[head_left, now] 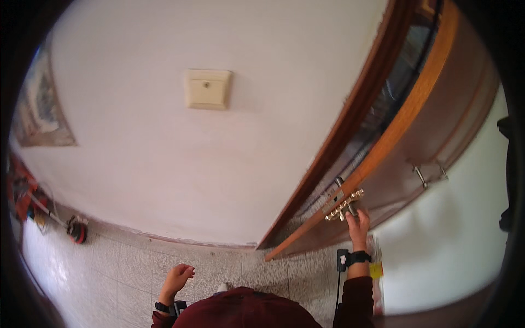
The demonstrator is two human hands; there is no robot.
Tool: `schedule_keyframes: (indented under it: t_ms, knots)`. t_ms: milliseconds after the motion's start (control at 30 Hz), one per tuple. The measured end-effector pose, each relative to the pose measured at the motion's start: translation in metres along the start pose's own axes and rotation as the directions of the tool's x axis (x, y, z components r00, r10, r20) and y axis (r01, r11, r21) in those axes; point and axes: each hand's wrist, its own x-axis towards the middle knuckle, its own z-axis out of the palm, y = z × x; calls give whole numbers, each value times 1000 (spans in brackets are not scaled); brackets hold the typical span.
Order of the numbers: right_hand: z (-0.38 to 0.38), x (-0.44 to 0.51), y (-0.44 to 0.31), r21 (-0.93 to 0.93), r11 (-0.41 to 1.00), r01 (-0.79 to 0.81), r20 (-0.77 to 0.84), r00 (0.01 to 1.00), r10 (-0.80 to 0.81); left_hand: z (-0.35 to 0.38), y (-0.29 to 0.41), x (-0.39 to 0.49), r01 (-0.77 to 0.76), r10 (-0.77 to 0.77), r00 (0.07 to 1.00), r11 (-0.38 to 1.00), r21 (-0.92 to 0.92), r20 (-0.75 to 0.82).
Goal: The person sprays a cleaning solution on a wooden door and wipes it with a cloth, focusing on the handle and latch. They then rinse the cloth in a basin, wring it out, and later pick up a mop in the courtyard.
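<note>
A wooden door (404, 110) stands partly open at the right, its orange-brown edge towards me. On its face is a brass-coloured lock plate with a lever handle (343, 207). My right hand (359, 221) grips the lever, thumb on one side and fingers on the other; part of the lever is hidden. Another metal fitting (337, 180) juts from the opposite side of the door. Low at the left, my left hand (177, 279) hangs over the floor, loosely curled, with nothing visible in it. Straps with small black devices are on both wrists.
A cream wall box (208, 89) with a small keyhole is mounted on the white wall (164, 172). The dark wood door frame (328, 151) borders the opening. A wheeled red and black object (76, 229) stands on the speckled tile floor (131, 266) at the left.
</note>
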Motion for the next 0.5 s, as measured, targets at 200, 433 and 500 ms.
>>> schedule_keyframes:
  t_ms: [200, 433, 500]
  knots:
    - [-34, -14, -2, -308, 926, 219, 58, 976, -211, 8, 24, 87, -24, 6, 983, 995, 97, 183]
    - [-56, -71, -15, -513, 858, -31, -121, 992, -36, 57, 34, 188, -55, -33, 895, 981, 183, 446]
    - [-52, -95, -21, -519, 835, -181, -202, 976, 86, 73, 35, 213, -103, -13, 855, 976, 193, 519]
